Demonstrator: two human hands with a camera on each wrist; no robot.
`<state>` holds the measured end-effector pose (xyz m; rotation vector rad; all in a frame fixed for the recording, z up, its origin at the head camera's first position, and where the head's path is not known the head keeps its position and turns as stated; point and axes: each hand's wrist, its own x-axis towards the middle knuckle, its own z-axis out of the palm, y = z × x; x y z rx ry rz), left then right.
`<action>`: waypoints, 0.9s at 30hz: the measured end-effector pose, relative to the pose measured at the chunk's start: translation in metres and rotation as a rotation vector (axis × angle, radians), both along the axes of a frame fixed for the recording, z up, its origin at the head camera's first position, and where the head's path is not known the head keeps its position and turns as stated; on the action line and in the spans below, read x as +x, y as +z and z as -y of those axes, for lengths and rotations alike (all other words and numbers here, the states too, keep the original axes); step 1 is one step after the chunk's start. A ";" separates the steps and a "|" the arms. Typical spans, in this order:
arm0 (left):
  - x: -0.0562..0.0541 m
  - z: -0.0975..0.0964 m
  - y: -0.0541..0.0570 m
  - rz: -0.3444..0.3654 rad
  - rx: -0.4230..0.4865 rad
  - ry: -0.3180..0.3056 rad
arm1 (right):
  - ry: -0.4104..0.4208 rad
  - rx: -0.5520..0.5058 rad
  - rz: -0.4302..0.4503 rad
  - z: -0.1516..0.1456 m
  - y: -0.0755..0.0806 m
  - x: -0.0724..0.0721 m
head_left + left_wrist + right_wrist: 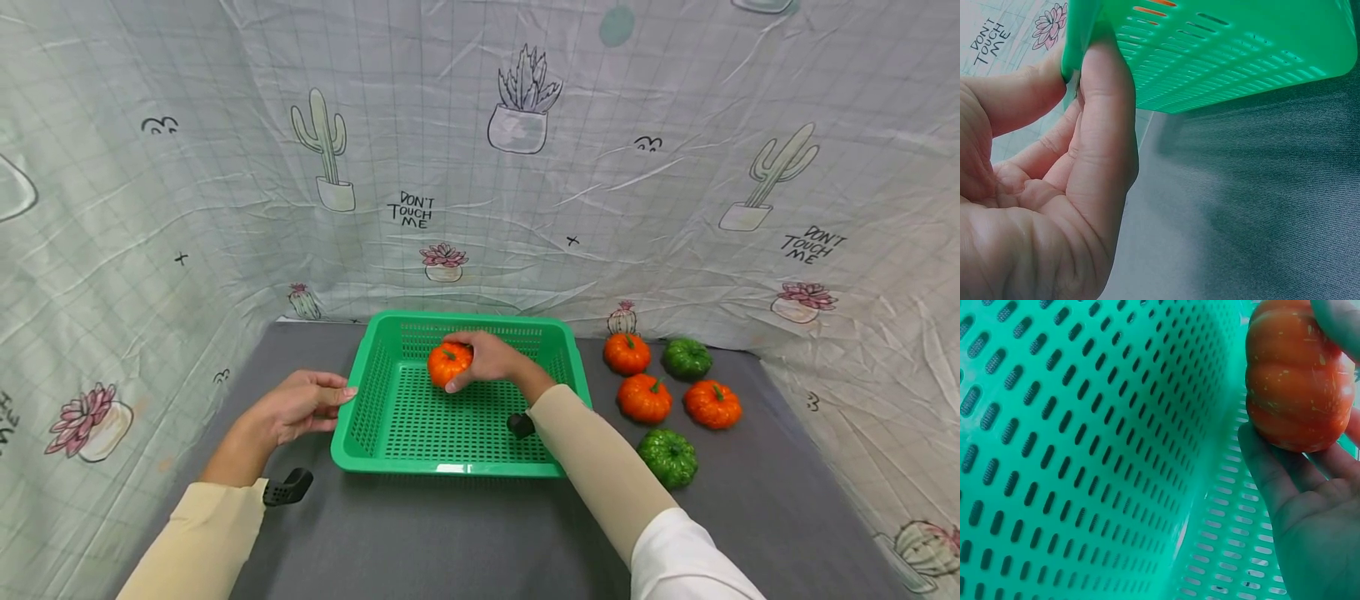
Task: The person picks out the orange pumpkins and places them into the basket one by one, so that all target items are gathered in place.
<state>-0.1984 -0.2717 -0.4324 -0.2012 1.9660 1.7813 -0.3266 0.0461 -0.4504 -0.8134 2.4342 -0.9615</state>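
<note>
Near the back edge of the flat grey table [420, 533]: green rectangular plastic basket [450, 468]. Within, toward its back edge: ribbed round orange pumpkin [444, 367]. Right of the basket: three more orange pumpkins [645, 400], with ribbed round green pumpkins [667, 459] at front and back right.

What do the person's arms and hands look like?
The left hand and right hand are bare. The left sleeve is pale yellow, the right sleeve beige, with white cloth higher up. Each sleeve has a small black device at its end.
</note>
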 end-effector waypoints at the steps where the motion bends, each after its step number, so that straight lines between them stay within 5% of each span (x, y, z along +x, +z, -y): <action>1: 0.000 0.000 0.000 0.000 -0.003 0.000 | 0.003 0.003 -0.001 0.000 0.000 0.000; 27: 0.001 0.000 -0.002 -0.001 -0.009 0.012 | 0.038 0.040 -0.015 0.003 -0.008 0.004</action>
